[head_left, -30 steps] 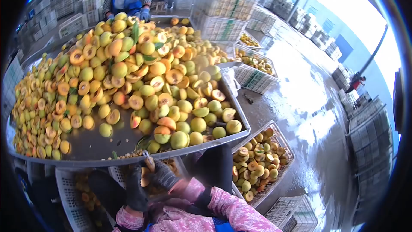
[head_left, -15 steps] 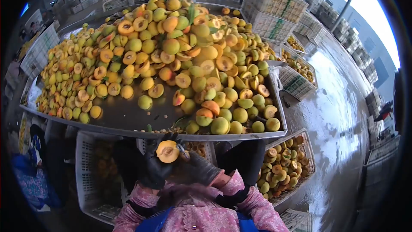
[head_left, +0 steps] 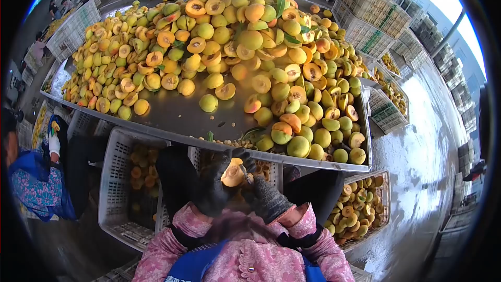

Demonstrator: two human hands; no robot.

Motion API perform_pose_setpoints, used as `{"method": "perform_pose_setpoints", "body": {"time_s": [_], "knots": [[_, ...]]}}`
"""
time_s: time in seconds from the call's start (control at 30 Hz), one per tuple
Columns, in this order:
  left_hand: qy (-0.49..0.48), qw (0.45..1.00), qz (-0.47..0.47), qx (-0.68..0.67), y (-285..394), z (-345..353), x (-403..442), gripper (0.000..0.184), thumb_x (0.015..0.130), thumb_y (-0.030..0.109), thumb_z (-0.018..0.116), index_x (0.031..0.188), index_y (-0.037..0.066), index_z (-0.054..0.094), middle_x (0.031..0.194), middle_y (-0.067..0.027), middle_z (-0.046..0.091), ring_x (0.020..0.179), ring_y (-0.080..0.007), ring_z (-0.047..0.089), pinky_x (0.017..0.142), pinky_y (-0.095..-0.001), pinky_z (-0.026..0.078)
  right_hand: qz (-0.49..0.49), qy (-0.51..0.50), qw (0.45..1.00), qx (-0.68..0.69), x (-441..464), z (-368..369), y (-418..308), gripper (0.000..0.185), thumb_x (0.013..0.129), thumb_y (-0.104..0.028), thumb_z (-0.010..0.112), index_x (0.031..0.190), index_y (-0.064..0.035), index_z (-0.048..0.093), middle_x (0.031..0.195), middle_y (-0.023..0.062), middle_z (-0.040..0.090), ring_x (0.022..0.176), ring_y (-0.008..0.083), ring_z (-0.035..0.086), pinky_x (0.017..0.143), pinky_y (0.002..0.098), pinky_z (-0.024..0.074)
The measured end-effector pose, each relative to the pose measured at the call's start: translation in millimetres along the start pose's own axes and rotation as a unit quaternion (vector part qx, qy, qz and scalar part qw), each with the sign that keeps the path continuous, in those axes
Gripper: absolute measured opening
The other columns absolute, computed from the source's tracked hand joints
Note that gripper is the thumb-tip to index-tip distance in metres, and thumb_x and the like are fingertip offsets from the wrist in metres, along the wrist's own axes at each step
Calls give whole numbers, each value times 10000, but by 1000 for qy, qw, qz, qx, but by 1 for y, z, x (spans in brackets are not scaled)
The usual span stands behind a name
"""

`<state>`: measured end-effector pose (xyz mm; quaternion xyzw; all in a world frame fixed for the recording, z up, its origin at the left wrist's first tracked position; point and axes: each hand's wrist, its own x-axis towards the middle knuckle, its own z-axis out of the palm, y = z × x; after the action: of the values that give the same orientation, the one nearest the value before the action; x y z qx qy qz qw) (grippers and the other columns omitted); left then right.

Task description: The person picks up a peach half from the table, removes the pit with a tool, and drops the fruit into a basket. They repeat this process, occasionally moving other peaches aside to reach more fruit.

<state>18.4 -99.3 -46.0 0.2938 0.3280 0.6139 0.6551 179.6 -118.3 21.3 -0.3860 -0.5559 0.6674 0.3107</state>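
Observation:
A halved yellow fruit (head_left: 232, 173), cut face up, is held in my left hand (head_left: 210, 185), which wears a dark glove. My right hand (head_left: 267, 198), in a dark grey glove, is closed beside it around a small tool (head_left: 249, 177) whose tip is near the fruit; its exact shape is unclear. Both hands are close together below the front edge of a metal table (head_left: 177, 120). Heaped on that table is a large pile of halved and whole fruit (head_left: 209, 47), with a few leaves and small pits near the front edge.
Plastic crates with fruit stand at my left (head_left: 112, 193), at my right (head_left: 386, 198) and between my knees (head_left: 195, 159). A co-worker (head_left: 39, 183) in blue sits at the far left. Stacked crates (head_left: 373, 8) stand behind the table, and wet floor (head_left: 412, 162) lies to the right.
The camera view has swung, so the table and crates appear shifted right. The halved fruit, little visible at first, now shows its cut face in my left hand, the tool beside it.

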Motion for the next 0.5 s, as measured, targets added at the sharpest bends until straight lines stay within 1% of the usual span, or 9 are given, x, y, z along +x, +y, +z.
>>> {"method": "perform_pose_setpoints", "body": {"time_s": [0.03, 0.1, 0.17, 0.2, 0.3, 0.4, 0.47, 0.5], "knots": [[-12, 999, -12, -31, 0, -1, 0, 285, 836, 50, 582, 1100, -33, 514, 957, -99, 603, 860, -185, 600, 786, -303, 491, 1, 8, 1000, -7, 0, 3, -9, 225, 864, -96, 529, 1077, -74, 462, 915, 86, 544, 792, 176, 534, 693, 266, 452], [-37, 999, -20, -17, 0, 2, 0, 252, 861, 61, 551, 1094, -30, 516, 947, -91, 598, 850, -172, 596, 774, -303, 493, -35, 29, 987, -155, 1, 6, -22, 241, 853, -117, 545, 1064, -40, 457, 903, 125, 549, 790, 238, 549, 684, 315, 456], [-29, 1000, -13, 1, 0, 7, -2, 230, 889, 71, 507, 1098, -26, 513, 954, -85, 589, 854, -158, 587, 763, -301, 492, -91, 41, 950, -294, 3, 7, -28, 261, 841, -135, 557, 1046, -12, 453, 887, 165, 552, 784, 300, 558, 669, 361, 455], [-21, 1000, -3, 8, 1, 11, -3, 228, 901, 74, 484, 1106, -24, 508, 964, -83, 584, 858, -152, 580, 761, -298, 490, -124, 43, 924, -360, 3, 7, -29, 271, 835, -143, 563, 1036, 1, 452, 878, 185, 553, 780, 332, 561, 661, 383, 453], [-9, 999, 31, 25, 7, 27, -10, 239, 929, 80, 421, 1135, -19, 491, 998, -81, 566, 871, -140, 560, 757, -289, 483, -26, 36, 927, -372, 7, 10, -37, 267, 836, -136, 555, 1044, -2, 454, 849, 217, 548, 743, 372, 555, 632, 413, 449], [41, 989, 75, 118, 10, 36, -13, 261, 937, 90, 396, 1163, -14, 474, 1019, -88, 548, 913, -148, 534, 795, -290, 461, -29, 33, 926, -375, 10, 10, -33, 222, 826, -119, 531, 1006, 7, 500, 826, 202, 553, 775, 367, 554, 670, 420, 446], [39, 984, 76, 154, 5, 30, -11, 276, 945, 112, 375, 1173, -12, 471, 1021, -92, 547, 939, -156, 525, 823, -293, 447, -51, -21, 905, -422, 19, 4, -7, 202, 816, -107, 512, 981, 8, 533, 832, 196, 555, 816, 368, 548, 707, 420, 438], [40, 985, 74, 153, 4, 29, -10, 274, 947, 138, 380, 1161, -6, 471, 1004, -81, 541, 925, -147, 519, 810, -285, 442, -62, -48, 892, -445, 21, 2, 4, 198, 811, -100, 502, 968, 9, 550, 835, 194, 557, 837, 368, 545, 725, 420, 435]]}}
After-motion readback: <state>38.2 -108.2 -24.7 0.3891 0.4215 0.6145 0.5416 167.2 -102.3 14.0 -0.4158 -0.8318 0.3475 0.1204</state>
